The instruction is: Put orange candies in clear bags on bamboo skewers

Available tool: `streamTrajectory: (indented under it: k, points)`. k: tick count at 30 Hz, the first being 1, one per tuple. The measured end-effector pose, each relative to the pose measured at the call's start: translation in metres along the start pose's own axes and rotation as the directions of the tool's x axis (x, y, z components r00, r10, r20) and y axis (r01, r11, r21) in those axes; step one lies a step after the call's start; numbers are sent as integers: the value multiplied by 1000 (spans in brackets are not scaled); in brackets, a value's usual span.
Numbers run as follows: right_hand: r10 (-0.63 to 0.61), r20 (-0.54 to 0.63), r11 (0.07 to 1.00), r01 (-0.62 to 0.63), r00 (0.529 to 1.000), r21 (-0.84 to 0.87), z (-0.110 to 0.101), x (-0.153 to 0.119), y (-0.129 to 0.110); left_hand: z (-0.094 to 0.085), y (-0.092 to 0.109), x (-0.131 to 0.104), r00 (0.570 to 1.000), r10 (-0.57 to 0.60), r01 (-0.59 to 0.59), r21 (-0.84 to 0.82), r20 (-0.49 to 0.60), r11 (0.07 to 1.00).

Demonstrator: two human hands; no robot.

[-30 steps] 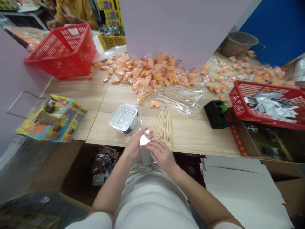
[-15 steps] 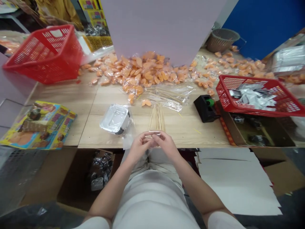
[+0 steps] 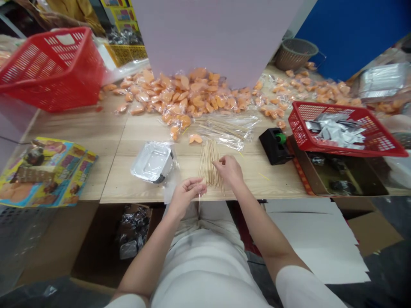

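A bundle of thin bamboo sticks (image 3: 209, 158) lies fanned on the table in front of me. My right hand (image 3: 229, 169) pinches at the right side of the bundle, its thumb and fingertips closed on sticks. At the table's front edge, my left hand (image 3: 188, 193) is closed around a thin clear strip of plastic (image 3: 199, 202), part of which hangs below the fingers. To the left is a foil tray (image 3: 152, 161) on clear plastic. Beyond the bundle lie more sticks in a clear bag (image 3: 224, 130) and a single orange piece (image 3: 195, 138).
Wrapped orange pieces (image 3: 192, 96) are heaped along the back. A black tape dispenser (image 3: 274, 146) and a red basket (image 3: 346, 147) of silver packets stand right. Another red basket (image 3: 77, 77) and printed packaging (image 3: 48, 175) are left. An open carton (image 3: 93, 248) sits below the table.
My hands were together over the near end of the sticks with something clear between them. Now they are apart: the right has moved up and right onto the sticks, the left slightly down.
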State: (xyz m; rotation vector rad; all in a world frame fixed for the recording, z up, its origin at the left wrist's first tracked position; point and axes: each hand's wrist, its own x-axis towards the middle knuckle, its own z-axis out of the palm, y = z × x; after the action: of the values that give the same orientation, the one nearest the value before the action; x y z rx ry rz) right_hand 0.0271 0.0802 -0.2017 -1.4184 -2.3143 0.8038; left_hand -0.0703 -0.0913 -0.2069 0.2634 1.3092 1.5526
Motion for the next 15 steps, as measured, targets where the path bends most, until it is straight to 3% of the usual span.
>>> streamTrajectory:
  k: [2,4,15]
  points:
    - [52,66,989,-42,997,-142,5,9,1,0,1,-1,1000,13,-14,-7,-23,1000]
    - [67,95,983,-49,993,-177,9,11,2,1,2,-3,999,16,-16,-25,-28,1000]
    - [114,152,980,-137,982,148,4,22,27,1,-1,3,999,-15,13,-39,-44,999]
